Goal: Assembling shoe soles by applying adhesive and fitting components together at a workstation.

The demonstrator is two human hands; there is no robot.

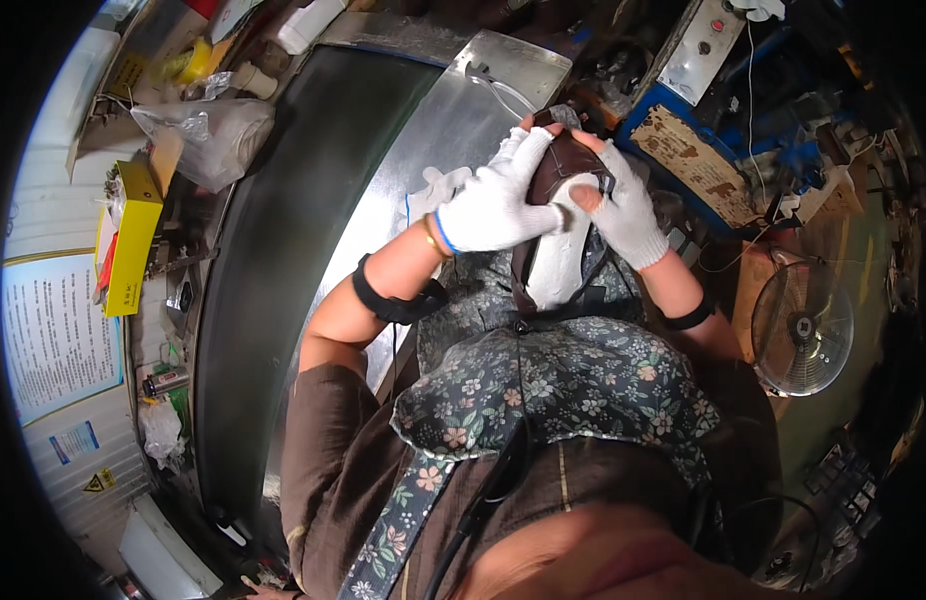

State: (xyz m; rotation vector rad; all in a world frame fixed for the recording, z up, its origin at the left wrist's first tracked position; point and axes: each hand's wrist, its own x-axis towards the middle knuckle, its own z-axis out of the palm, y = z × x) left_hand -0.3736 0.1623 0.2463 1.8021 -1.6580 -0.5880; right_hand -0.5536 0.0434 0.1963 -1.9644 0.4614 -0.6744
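A dark brown shoe upper (pixel 566 163) is held above my lap, with a long white sole-shaped piece (pixel 557 262) lying along its underside. My left hand (pixel 498 200), in a white glove with bare fingertips, grips the shoe's left side near the far end. Its thumb presses on the white piece. On the opposite side my right hand (pixel 623 208), gloved the same way, is closed around the edge of the upper, thumb bent over the white piece. Fingers of both hands are partly hidden behind the shoe. Below it spreads a floral apron (pixel 553 385).
To the left runs a dark conveyor belt (pixel 308 190) beside a shiny metal panel (pixel 463 110). A clear plastic bag (pixel 208 140) and a yellow box (pixel 135 240) stand beyond it. On the right are a blue-framed machine (pixel 693 160) and a round fan (pixel 803 328).
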